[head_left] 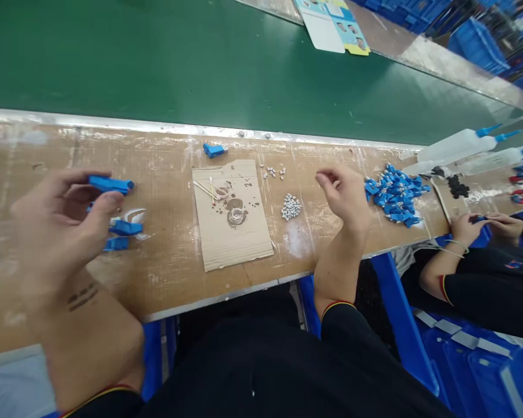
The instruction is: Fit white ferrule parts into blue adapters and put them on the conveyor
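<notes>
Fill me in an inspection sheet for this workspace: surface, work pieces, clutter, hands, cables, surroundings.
Surface: brown bench, with whitish scuffs.
Work pieces: heap of blue pieces to the right; pile of small grey pieces right of the cardboard.
Clutter: dark-spotted cardboard with thin sticks lying on it.
Hands: left hand holds a blue piece; right hand is raised with fingers curled, contents unclear.
Cables: nothing seen.
Surroundings: green surface beyond the bench; bottles and a co-worker's hand at right.
</notes>
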`<state>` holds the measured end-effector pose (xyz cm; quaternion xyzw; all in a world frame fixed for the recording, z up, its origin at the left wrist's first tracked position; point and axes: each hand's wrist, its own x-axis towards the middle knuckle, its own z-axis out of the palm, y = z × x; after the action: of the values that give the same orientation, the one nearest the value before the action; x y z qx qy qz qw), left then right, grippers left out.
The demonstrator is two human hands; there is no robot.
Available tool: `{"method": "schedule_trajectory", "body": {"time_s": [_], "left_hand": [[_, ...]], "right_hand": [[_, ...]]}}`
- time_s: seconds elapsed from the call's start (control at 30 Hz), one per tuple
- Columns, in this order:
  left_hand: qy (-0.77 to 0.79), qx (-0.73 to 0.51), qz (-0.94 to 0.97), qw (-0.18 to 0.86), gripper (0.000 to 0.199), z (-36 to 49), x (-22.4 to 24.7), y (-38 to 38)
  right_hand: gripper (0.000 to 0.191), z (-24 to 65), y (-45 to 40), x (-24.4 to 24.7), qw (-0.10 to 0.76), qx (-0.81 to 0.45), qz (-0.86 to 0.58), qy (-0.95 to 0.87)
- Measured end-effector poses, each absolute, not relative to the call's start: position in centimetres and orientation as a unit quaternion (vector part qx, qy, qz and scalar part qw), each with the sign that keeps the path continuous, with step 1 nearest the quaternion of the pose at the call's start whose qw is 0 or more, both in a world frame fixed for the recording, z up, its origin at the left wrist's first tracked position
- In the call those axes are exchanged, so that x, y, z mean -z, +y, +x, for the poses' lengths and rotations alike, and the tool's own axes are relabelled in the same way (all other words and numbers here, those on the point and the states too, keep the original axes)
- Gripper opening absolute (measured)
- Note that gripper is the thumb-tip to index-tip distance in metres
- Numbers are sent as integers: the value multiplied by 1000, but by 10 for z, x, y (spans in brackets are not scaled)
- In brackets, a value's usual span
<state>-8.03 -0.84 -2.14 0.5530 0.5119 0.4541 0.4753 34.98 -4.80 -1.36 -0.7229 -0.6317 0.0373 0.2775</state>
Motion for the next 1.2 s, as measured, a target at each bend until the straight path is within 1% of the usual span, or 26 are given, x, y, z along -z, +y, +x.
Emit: {"method": "schedule_trajectory", "body": {"time_s": [0.03, 0.1, 0.17, 0.23, 0.3, 0.33, 0.4, 0.53, 0.6, 0.67, 0.77, 0.8, 0.87, 0.97, 1.07, 1.2], "left_hand": [[519, -480, 557, 436, 3, -75, 20, -12], [513, -521, 584, 352, 13, -66, 21, -16], [499, -545, 567, 364, 23, -61, 28, -13], [475, -601, 512, 388, 32, -58, 40, -2], [437, -680, 440, 391, 60, -58, 57, 15], [425, -705, 406, 397, 71, -59, 65, 23], [414, -722, 364, 418, 79, -61, 79, 36], [350, -728, 346, 477, 78, -60, 81, 36], [333, -717, 336, 512, 73, -53, 70, 25], [324, -694, 326, 554, 66, -42, 58, 12], [282, -636, 322, 642, 52, -23, 46, -6], [265, -608, 326, 674, 47, -18, 44, -11], [236, -546, 348, 724, 38, -8, 45, -19], [206, -472, 402, 757, 35, 0, 48, -27], [227, -449, 458, 733, 38, 3, 50, -32], [304, -435, 514, 674, 41, 6, 45, -35]], "right_hand": [[16, 346, -45, 16, 231, -70, -725, -645], [17, 344, -41, 23, 156, -121, -731, -653], [21, 345, -38, 33, 116, -154, -733, -653], [22, 347, -36, 43, 100, -173, -727, -657], [20, 349, -33, 51, 94, -185, -720, -662], [19, 349, -31, 55, 94, -189, -717, -664], [16, 350, -28, 61, 99, -198, -711, -667], [15, 353, -23, 69, 112, -193, -699, -679], [17, 352, -24, 68, 152, -174, -699, -677], [17, 345, -26, 65, 238, -180, -682, -668], [19, 322, -33, 54, 395, -245, -591, -659], [20, 311, -35, 49, 433, -266, -552, -662], [17, 288, -42, 37, 477, -287, -486, -674], [10, 257, -52, 20, 487, -282, -443, -698], [19, 234, -60, 9, 486, -260, -426, -718], [29, 211, -65, 13, 488, -212, -407, -743]]}}
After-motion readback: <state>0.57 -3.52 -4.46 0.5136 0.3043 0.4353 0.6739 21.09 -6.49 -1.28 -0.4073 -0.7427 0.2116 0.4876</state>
